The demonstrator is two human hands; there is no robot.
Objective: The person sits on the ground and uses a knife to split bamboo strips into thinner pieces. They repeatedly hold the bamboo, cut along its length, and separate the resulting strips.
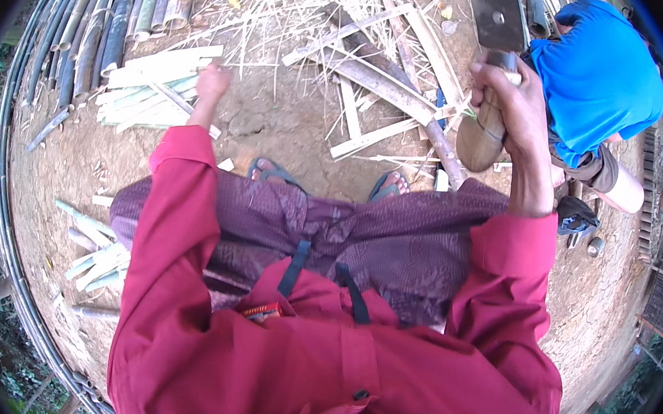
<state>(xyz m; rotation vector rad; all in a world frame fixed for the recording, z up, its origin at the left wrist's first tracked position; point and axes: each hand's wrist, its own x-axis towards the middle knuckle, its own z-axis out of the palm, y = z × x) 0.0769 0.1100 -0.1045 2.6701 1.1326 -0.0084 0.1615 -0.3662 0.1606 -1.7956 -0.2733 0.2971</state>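
My right hand (514,105) is raised at the right, its fingers wrapped round the wooden handle (481,137) of a machete. The machete's broad dark blade (499,17) points away from me and runs out of the top of the view. On the left, my left hand (213,82) is stretched out to the right end of a pile of split bamboo strips (148,96). Its fingers look curled in, and what they hold is too small to make out. One loose strip (171,98) lies slantwise across the pile beside this hand.
Whole bamboo poles (128,8) lie at the far left. Bamboo shavings (262,4) and split lengths (382,81) litter the ground ahead. A person in a blue shirt (603,81) bends close at the right. More short pieces (101,266) lie by my left side; my sandalled feet (275,172) are in front.
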